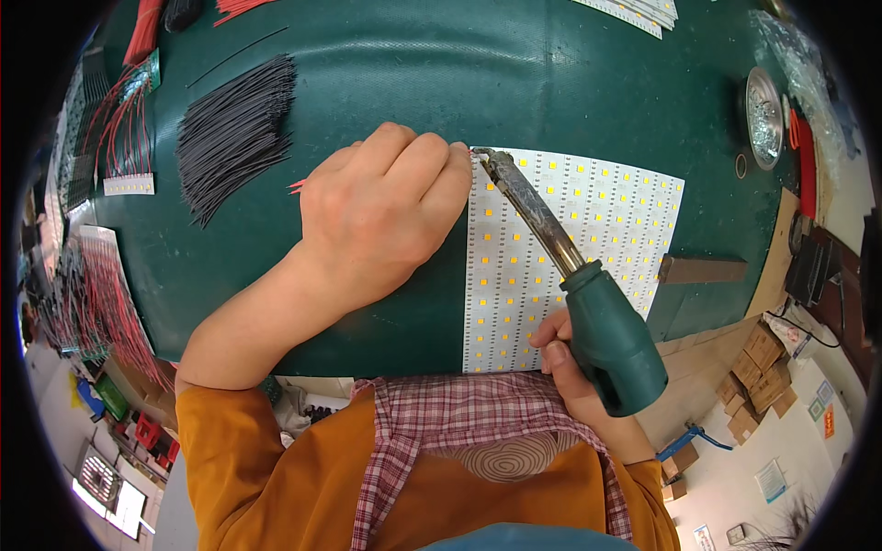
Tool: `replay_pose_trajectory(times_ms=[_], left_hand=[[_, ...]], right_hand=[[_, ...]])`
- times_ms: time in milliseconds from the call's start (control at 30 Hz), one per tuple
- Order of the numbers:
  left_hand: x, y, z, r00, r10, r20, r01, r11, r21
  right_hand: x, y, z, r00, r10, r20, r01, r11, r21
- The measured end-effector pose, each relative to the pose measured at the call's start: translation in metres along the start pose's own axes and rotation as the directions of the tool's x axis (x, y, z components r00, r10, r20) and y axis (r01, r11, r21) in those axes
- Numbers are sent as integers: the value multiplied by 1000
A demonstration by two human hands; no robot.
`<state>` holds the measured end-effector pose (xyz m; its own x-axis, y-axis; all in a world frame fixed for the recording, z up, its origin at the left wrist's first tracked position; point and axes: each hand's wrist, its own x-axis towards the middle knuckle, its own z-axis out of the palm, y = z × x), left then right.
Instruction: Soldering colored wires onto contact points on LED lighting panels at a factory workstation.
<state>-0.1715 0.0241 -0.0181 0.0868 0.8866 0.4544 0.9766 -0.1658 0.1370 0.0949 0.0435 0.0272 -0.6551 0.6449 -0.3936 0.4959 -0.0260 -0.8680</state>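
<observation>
Knuckles up, the left hand (381,216) lies curled on the green mat (514,73) with its fingertips pressed down at the top left corner of the white LED panel (588,239); whatever they pinch there is hidden under the fingers, though a red wire end (296,187) pokes out on the far side of the hand. The right hand (568,367) is closed around the green handle of a soldering iron (574,285), only thumb and a few fingers showing below the panel's near edge. The iron slants up across the panel, its dark tip meeting that same top left corner, just beside the left fingertips. Left of the panel, past the hand, lies a bundle of black wires (234,133). A round metal tin (764,118) sits right of the panel.
</observation>
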Motion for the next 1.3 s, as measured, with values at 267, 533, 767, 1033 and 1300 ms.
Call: replay_pose_trajectory(times_ms=[267, 533, 767, 1033, 1300], left_hand=[[0, 0, -1, 1000, 5, 1, -5, 1000, 3], [0, 2, -1, 1000, 30, -2, -30, 999, 27], [-4, 6, -13, 997, 35, 61, -37, 999, 32], [-7, -4, -74, 923, -384, 13, 355, 840, -410], [-23, 11, -21, 997, -40, 61, 54, 966, -254]], right_hand=[[-4, -4, 5, 937, 213, -277, -4, 799, 602], [-7, 31, -2, 931, 60, -360, 206, 729, 653], [-13, 38, -7, 948, 31, -317, 195, 728, 657], [-50, -13, -23, 952, 145, -271, 88, 716, 692], [-26, 8, -3, 989, 145, -16, -131, 928, 349]])
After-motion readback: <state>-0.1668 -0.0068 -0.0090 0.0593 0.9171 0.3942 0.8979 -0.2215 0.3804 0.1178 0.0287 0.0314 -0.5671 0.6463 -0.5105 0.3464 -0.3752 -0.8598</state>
